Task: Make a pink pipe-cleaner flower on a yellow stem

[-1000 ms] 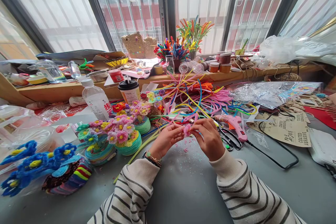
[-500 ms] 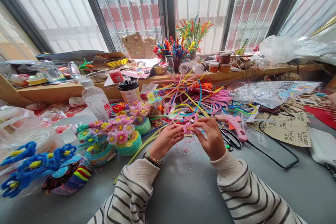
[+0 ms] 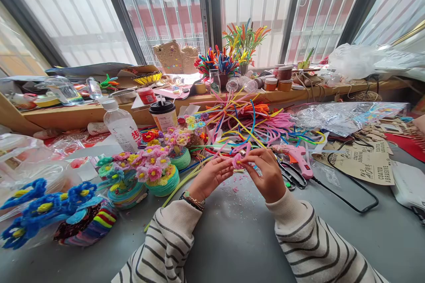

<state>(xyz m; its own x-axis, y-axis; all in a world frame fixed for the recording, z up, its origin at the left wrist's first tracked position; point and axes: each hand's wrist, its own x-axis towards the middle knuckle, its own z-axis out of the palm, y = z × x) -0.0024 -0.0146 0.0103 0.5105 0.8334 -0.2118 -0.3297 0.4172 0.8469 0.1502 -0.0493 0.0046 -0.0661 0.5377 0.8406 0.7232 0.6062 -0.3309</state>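
Note:
Between my two hands is a small pink pipe-cleaner flower point(image 3: 237, 162), raised above the grey table point(image 3: 232, 239). My left hand point(image 3: 212, 177) pinches its left side with the fingertips. On the other side, my right hand point(image 3: 265, 172) has thumb and forefinger closed on the flower's edge. My fingers partly cover the flower. Pink fluff and fine specks lie on the table below it. Right of my right hand are black-handled scissors point(image 3: 299, 179) and a pink hot glue gun point(image 3: 300, 161) with a black cord.
A heap of colourful pipe cleaners point(image 3: 255, 119) spreads behind my hands. To the left stand pots of pipe-cleaner flowers point(image 3: 162, 181), blue flowers point(image 3: 44, 208), a plastic bottle point(image 3: 121, 126) and a lidded cup point(image 3: 163, 117). Sandpaper sheets point(image 3: 361, 159) lie at the right. Jars line the windowsill.
Both hands stay nearly in place, holding the pink flower. Only a very slight shift of the fingers and flower shows.

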